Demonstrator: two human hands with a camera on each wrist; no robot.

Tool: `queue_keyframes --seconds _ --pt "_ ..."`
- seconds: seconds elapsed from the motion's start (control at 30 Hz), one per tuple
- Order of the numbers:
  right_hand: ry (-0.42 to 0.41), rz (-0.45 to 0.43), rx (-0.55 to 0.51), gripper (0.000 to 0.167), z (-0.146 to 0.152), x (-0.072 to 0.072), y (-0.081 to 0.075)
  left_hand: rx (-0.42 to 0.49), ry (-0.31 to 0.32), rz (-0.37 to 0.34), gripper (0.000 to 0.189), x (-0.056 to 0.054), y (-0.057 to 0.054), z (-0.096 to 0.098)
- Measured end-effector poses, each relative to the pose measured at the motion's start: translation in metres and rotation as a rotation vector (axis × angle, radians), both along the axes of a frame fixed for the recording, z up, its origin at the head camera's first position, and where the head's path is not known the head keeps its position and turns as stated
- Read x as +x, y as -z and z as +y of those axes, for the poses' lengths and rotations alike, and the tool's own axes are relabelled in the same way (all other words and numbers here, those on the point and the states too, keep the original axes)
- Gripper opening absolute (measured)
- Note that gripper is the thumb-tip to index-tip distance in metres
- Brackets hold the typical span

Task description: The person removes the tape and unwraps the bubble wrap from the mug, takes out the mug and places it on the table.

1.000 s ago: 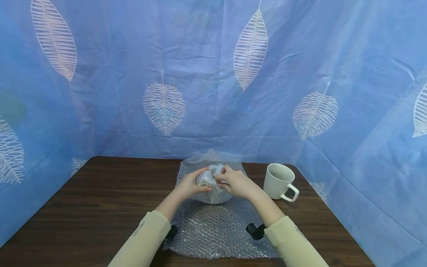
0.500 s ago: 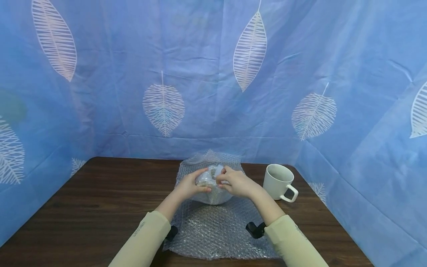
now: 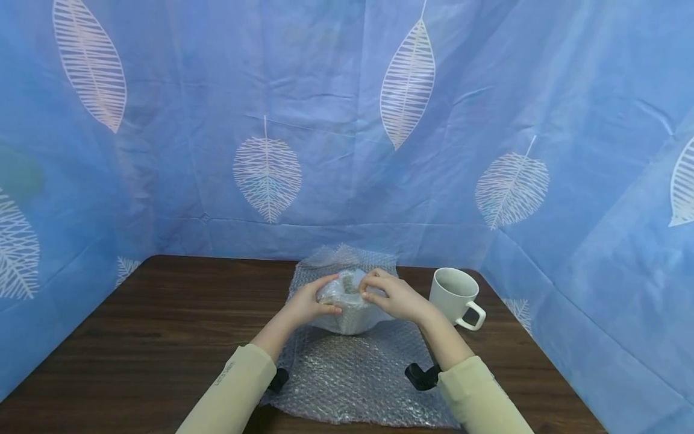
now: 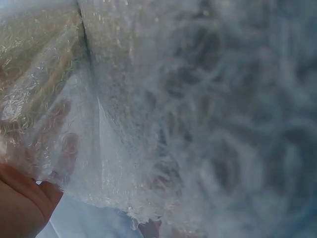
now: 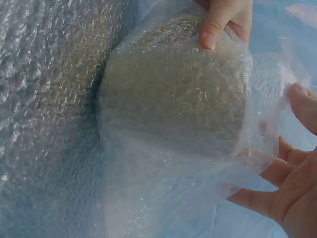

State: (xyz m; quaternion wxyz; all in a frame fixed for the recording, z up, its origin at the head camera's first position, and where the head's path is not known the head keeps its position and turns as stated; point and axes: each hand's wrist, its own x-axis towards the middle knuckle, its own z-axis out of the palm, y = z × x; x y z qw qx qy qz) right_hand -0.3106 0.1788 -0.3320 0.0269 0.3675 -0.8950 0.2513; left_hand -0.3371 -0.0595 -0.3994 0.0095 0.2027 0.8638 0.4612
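A rounded pale object (image 3: 348,318) wrapped in bubble wrap (image 5: 173,99) stands on a larger bubble wrap sheet (image 3: 347,377); what lies inside is blurred by the wrapping. My left hand (image 3: 308,302) grips it from the left side, with the thumb pressing its near face in the right wrist view. On the other side, my right hand (image 3: 394,296) has curled fingers and holds a loose edge of the bubble wrap at the top right. Bubble wrap fills most of the left wrist view, with part of a hand (image 4: 22,203) at the lower left.
A white mug (image 3: 452,295) stands on the dark wooden table (image 3: 162,337), just right of my right hand, its handle toward the right front. A blue cloth (image 3: 325,120) with white leaf prints hangs behind and along both sides.
My right hand has shifted slightly right, away from the top of the wrapped object. My left hand stays nearly in place, and the mug has not moved.
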Motion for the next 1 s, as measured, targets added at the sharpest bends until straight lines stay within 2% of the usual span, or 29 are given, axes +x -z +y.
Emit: queue_keyframes --seconds 0.33,0.53,0.8,1.0 --pt "0.051 -0.076 -0.219 0.023 0.002 0.001 0.012 -0.010 -0.025 0.011 0.085 0.000 -0.001 0.002" --pt "0.077 -0.104 -0.315 0.034 0.007 0.000 0.021 -0.007 -0.039 0.004 0.086 0.000 0.000 0.003" --pt "0.164 -0.071 -0.408 0.041 0.016 0.004 0.028 0.010 -0.006 0.011 0.085 0.001 0.002 0.001" --pt "0.183 -0.025 -0.484 0.051 0.021 0.009 0.033 0.013 -0.002 0.017 0.085 0.001 0.003 0.001"
